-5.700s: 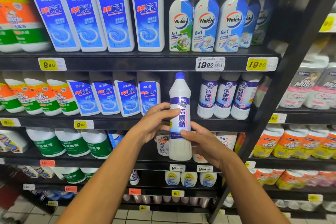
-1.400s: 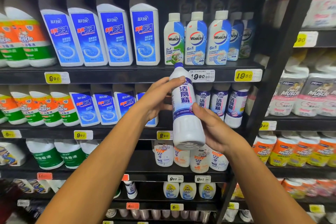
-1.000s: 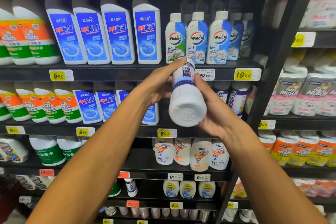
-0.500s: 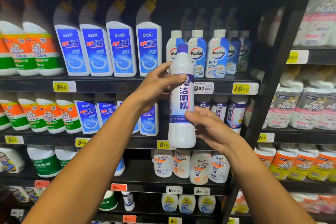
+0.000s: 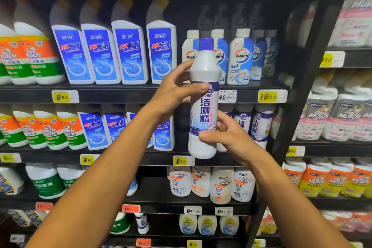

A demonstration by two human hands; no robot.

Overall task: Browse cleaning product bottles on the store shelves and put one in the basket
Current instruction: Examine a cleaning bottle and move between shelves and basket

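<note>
Both hands, left (image 5: 173, 94) and right (image 5: 227, 137), grip upright bottle (image 5: 203, 110) before Walch bottles (image 5: 240, 56).

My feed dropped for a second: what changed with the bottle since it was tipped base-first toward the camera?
The white bottle swung back upright, purple cap on top, label facing the camera. The left hand and right hand still grip it in front of the shelves.

One head-worn, wide-angle view looks straight ahead at a dark store shelf unit (image 5: 141, 94) from close by, at arm's reach. Relative to that unit, both forearms enter from the bottom edge; a second shelf bay runs off to its right.
</note>
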